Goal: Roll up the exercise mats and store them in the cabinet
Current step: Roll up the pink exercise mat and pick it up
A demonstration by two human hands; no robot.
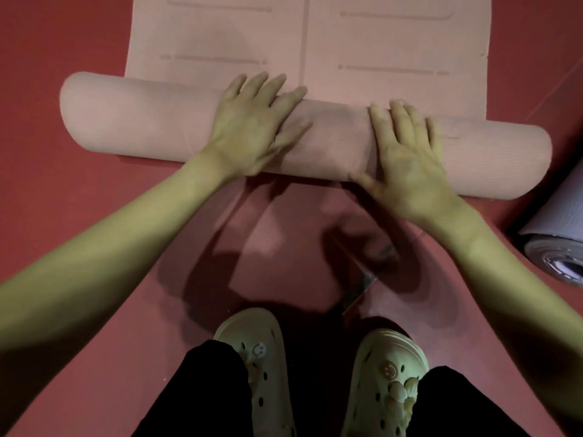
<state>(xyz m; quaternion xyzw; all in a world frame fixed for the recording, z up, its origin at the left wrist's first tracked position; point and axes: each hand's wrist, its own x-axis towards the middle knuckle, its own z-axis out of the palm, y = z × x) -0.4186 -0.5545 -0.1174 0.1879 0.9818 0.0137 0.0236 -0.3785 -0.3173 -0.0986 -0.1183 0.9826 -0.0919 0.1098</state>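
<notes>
Both palms press flat, fingers straight, on the half-rolled pink mat (151, 121) at twelve o'clock from the clogs (255, 370): left hand (252, 127) beside right hand (407, 159); a rolled purple mat (558, 234) lies at three o'clock on the red floor (63, 200)

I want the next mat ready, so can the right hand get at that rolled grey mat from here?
Probably yes. The grey mat lies on the floor just right of the right hand, with nothing between them; that hand would first have to leave the pink roll.

An exercise room: red padded floor (63, 216), pink mat (220, 36) and rolled lavender mat (555, 234).
</notes>
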